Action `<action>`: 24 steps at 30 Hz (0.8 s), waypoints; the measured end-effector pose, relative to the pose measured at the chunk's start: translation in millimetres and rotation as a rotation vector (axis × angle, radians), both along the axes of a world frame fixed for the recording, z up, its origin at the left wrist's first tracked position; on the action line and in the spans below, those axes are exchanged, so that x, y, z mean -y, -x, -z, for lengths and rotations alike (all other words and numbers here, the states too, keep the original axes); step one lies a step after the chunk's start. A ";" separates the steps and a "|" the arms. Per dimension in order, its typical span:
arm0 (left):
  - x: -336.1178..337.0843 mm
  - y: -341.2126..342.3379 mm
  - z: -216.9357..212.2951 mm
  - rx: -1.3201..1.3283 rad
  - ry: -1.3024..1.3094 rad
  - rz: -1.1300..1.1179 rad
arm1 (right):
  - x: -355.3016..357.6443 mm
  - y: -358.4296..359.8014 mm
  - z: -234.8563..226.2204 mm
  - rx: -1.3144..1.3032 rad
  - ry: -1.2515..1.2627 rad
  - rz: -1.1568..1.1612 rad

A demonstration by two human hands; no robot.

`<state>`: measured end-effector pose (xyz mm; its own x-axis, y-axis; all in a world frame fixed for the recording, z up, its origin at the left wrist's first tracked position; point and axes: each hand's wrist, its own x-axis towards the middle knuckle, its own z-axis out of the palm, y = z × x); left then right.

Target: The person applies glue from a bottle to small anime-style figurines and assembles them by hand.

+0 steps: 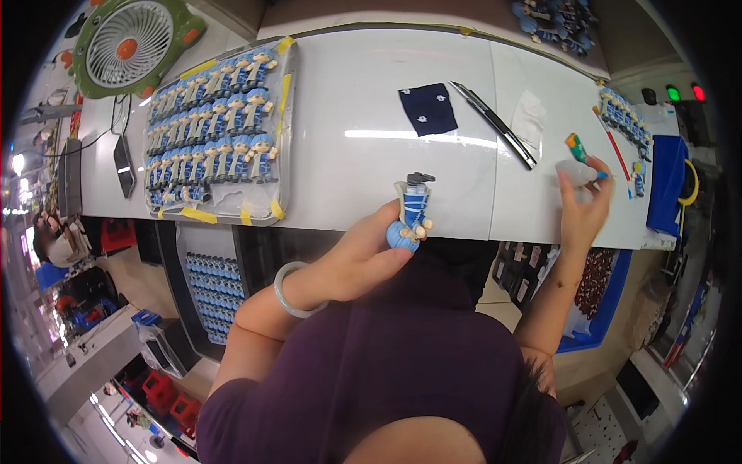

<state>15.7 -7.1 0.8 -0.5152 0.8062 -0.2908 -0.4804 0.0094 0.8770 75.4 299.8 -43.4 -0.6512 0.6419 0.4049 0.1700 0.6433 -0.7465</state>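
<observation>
My left hand (372,249) is closed around a small figurine (415,205) with blue hair and a blue outfit. It is held head-down, its dark feet pointing away from me. On the right, my right hand (585,203) grips a translucent white squeeze bottle (573,175) with a blue tip. Just beyond that bottle lies a green and yellow tube (574,145). A dark blue patterned cloth (428,109) rests on the white table, and beside it a black and silver craft knife (495,126) lies slantwise.
At the left, a yellow-taped tray (284,139) holds rows of similar figurines, with a green fan (127,50) behind it. Crumpled white tissue (529,117), a red stick (613,141), more figurines (626,116) and a blue bin (666,184) stand right. Below the table edge is a bin of blue parts (212,290).
</observation>
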 end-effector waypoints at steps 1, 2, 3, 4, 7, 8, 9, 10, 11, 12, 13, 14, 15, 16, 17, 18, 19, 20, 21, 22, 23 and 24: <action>-0.3 -0.3 -0.9 -0.134 0.045 -0.014 | 5.4 -2.4 -1.7 -0.103 -0.340 0.141; -1.3 0.7 -1.4 -0.266 0.087 -0.022 | 9.1 -12.4 1.4 -0.383 -0.298 0.075; -2.4 2.6 -2.6 -0.270 0.094 -0.034 | 12.2 -12.5 2.4 -0.389 -0.290 0.064; -4.1 4.1 -2.8 -0.430 0.109 -0.028 | 24.7 -11.4 -4.8 -0.328 -0.286 -0.135; -3.3 2.6 -5.3 -0.644 0.131 -0.030 | 60.2 31.9 -29.5 0.070 -0.240 -0.274; -3.7 1.6 -7.0 -0.698 0.133 -0.041 | 57.0 48.5 -25.3 0.104 -0.332 -0.240; -4.2 1.0 -10.0 -0.699 0.136 -0.045 | 52.4 57.9 -22.3 0.101 -0.332 -0.245; -4.6 1.1 -13.2 -0.696 0.142 -0.045 | 45.3 64.4 -18.9 0.254 -0.342 -0.254; -4.1 0.8 -15.4 -0.694 0.150 -0.045 | 39.7 69.6 -15.7 0.406 -0.349 -0.264; -4.1 0.2 -14.9 -0.695 0.154 -0.049 | 35.7 73.8 -12.9 0.408 -0.295 -0.243; -3.9 0.1 -13.3 -0.716 0.144 -0.069 | 35.5 75.0 -13.6 0.404 -0.295 -0.252; -2.9 0.2 -12.7 -0.738 0.134 -0.090 | 35.7 74.8 -16.3 0.391 -0.249 -0.258; -1.5 0.2 -15.2 -0.739 0.138 -0.095 | 36.8 73.4 -20.5 0.378 -0.202 -0.263; 0.2 -0.2 -18.2 -0.660 0.226 -0.060 | 47.5 68.1 -30.8 0.199 -0.190 -0.318; 1.7 0.8 -19.6 -0.582 0.311 -0.026 | 63.7 58.6 -45.1 0.016 -0.174 -0.371; 0.7 1.6 -17.8 -0.581 0.310 -0.029 | 77.2 43.8 -58.5 -0.092 -0.200 -0.436; -0.2 1.2 -11.8 -0.633 0.270 -0.067 | 91.8 29.3 -66.0 -0.200 -0.219 -0.504; -0.6 1.4 -10.7 -0.686 0.224 -0.101 | 103.7 16.9 -74.6 -0.221 -0.187 -0.673; -3.0 2.5 -10.3 -0.686 0.212 -0.090 | 110.7 9.6 -80.2 -0.237 -0.162 -0.827; -4.4 0.7 -10.8 -0.713 0.181 -0.114 | 116.1 8.7 -80.9 -0.200 -0.162 -0.903; -5.7 -0.1 -11.0 -0.740 0.150 -0.138 | 120.3 8.1 -79.8 -0.162 -0.161 -0.978; -6.2 0.3 -9.3 -0.740 0.148 -0.135 | 123.4 9.8 -75.5 -0.162 -0.162 -0.975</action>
<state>15.4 -0.9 10.0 -0.7089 0.7020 0.0681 0.2262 0.1349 0.9647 65.6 176.4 32.1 -0.7932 -0.2138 0.5702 -0.5816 0.5433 -0.6054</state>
